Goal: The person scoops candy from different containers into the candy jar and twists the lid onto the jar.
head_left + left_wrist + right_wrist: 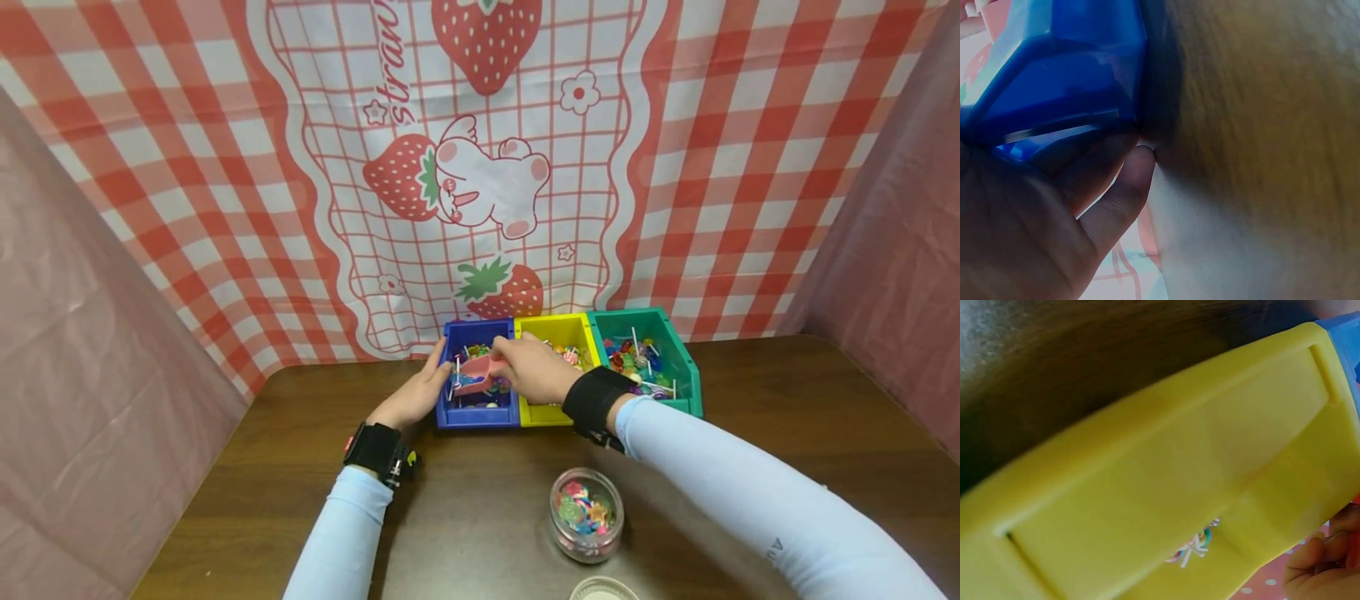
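Note:
My right hand [536, 369] grips a small pink scoop [474, 385] by its handle, inside the blue bin [478, 417]. Small colourful candy-shaped pieces, some blue, lie in the scoop. More such pieces and white sticks surround it in the bin. On the bin's left side, my left hand [416, 396] holds the wall, thumb at the rim and fingers along the outside. The left wrist view shows those fingers [1125, 181] against the blue outer wall [1066, 81]. In the right wrist view, the yellow bin [1166, 450] fills most of the picture; only part of the right hand [1319, 562] shows.
The yellow bin [546, 417] and a green bin [686, 375] adjoin the blue one, both holding small candy-like pieces. Nearer on the wooden table [465, 508] stands an open clear jar [587, 515] with colourful pieces. A pale round lid [602, 590] is partly cut off below.

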A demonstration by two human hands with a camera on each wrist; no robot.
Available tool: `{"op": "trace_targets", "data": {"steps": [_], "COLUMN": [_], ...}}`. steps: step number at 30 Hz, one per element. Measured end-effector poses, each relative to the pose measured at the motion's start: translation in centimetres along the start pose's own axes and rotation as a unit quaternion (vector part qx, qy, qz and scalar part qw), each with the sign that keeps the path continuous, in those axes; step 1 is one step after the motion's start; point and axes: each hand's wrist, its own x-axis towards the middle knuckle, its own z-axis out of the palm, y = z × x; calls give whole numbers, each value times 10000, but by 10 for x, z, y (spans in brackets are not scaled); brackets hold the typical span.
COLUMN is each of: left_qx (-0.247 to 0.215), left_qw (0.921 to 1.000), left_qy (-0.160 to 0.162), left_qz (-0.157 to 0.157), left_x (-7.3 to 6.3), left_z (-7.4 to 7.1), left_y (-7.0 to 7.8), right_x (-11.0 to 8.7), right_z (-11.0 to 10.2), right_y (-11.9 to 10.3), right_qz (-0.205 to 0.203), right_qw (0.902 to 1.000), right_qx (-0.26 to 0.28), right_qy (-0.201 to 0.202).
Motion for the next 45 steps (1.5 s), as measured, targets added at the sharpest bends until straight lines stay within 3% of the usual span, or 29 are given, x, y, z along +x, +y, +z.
{"op": "trace_targets", "data": {"steps": [10,30,38,45], "left_qx": [-122,-132,-153,-82], "left_qw": [9999,9999,9999,9999], "left_qy": [-35,-81,-69,-91], "left_qz": [39,77,4,50], "left_x": [0,-1,-1,-1], "left_z": [0,0,0,0], "left_y": [-2,-2,0,-1], "right_x": [-7,-21,-33,-59], "right_z": [-3,2,-5,-21], "right_y": [8,20,19,17], "right_qz": [422,924,691,398], "right_qw": [9975,9880,9844,9790], "right_qx": [571,1072,1196,1438], "right_qy": [2,616,1090,1390]}}
